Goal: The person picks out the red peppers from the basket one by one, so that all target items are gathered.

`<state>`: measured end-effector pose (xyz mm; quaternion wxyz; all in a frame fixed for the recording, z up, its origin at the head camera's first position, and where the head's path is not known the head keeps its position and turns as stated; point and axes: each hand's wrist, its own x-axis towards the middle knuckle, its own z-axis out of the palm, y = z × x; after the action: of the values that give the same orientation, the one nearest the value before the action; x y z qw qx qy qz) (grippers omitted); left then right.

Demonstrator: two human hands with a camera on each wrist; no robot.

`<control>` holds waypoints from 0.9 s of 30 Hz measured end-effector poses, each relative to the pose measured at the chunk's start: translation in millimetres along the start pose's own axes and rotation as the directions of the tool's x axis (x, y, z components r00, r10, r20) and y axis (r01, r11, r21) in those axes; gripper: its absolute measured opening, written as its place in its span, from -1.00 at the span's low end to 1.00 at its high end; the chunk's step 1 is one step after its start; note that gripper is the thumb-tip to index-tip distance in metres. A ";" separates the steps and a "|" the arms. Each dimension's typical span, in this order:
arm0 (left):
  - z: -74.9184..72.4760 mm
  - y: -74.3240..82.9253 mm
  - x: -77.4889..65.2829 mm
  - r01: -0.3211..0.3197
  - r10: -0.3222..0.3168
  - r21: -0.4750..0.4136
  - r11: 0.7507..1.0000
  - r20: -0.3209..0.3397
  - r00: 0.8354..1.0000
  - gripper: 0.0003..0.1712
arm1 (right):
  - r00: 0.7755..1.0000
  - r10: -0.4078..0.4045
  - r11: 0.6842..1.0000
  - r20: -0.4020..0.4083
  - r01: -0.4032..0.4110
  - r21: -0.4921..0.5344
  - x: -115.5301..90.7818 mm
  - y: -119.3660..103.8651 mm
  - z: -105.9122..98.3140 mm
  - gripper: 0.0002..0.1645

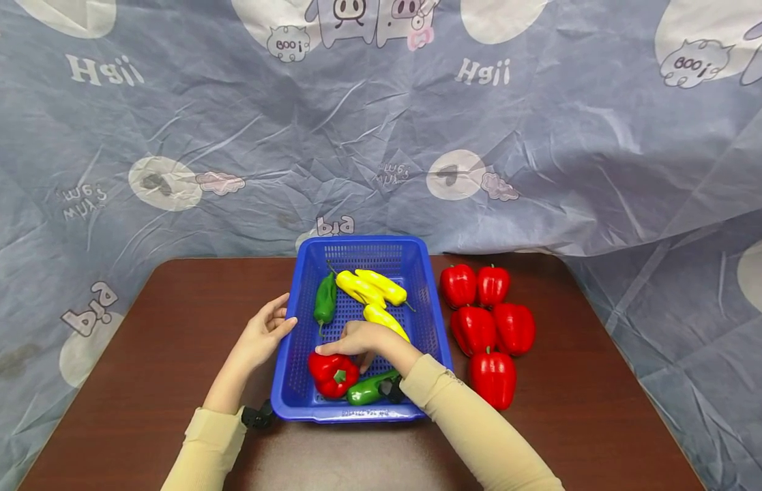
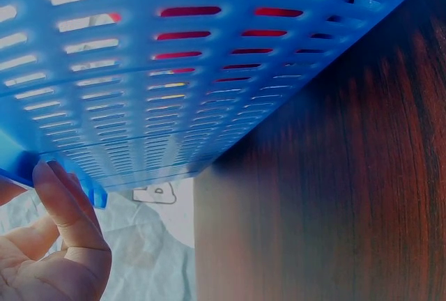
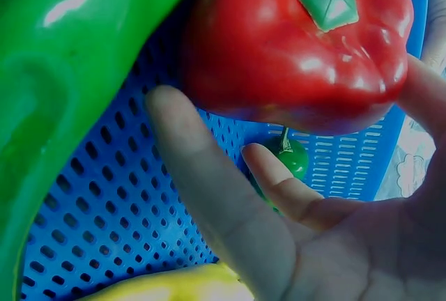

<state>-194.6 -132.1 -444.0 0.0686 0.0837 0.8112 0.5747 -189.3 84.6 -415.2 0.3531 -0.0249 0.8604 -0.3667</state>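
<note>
A blue plastic basket (image 1: 438, 320) sits on the table, its left rim held by my left hand (image 1: 267, 331), thumb over the edge and fingers outside. Close up, the left wrist view shows these fingers (image 2: 66, 203) at the rim. Over the basket's near end, my right hand (image 1: 362, 339) is beside a red bell pepper (image 1: 333, 375). In the right wrist view its fingers (image 3: 209, 168) are spread, and one digit at the right touches the pepper. Beside that pepper lies a green pepper (image 1: 367, 389), partly hidden by the right wrist strap.
Farther up the basket are another green pepper (image 1: 325, 299) and three yellow peppers (image 1: 383, 286). Several red bell peppers (image 1: 492, 375) stand on the brown table (image 1: 190, 327) right of the basket. A grey-blue printed cloth (image 1: 245, 136) hangs behind.
</note>
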 end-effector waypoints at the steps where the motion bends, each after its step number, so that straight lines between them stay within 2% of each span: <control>1: 0.0 -0.3 0.0 0.001 -0.001 0.000 1.000 0.002 1.000 -0.30 | 1.000 0.000 1.000 0.008 0.000 0.006 -0.1 0.1 0.1 -0.40; 13: 1.1 -4.4 2.2 -0.011 0.011 0.001 1.000 -0.009 1.000 -0.31 | 0.998 -0.007 0.997 0.059 0.003 0.079 -1.7 1.6 -1.2 -0.39; 20: 1.7 -5.1 1.6 -0.006 0.007 0.009 1.000 -0.009 1.000 -0.31 | 0.999 -0.040 0.985 -0.001 0.040 0.165 -7.0 -0.5 -6.6 -0.42; 27: 0.9 -2.3 0.1 -0.012 0.012 -0.006 1.000 -0.009 1.000 -0.30 | 0.991 -0.128 0.955 -0.045 0.135 0.263 -23.5 -8.6 -24.9 -0.41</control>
<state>-194.6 -132.0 -446.5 0.0619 0.0857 0.8094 0.5777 -189.1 100.7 -383.9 0.3163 -0.0294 0.8046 -0.5017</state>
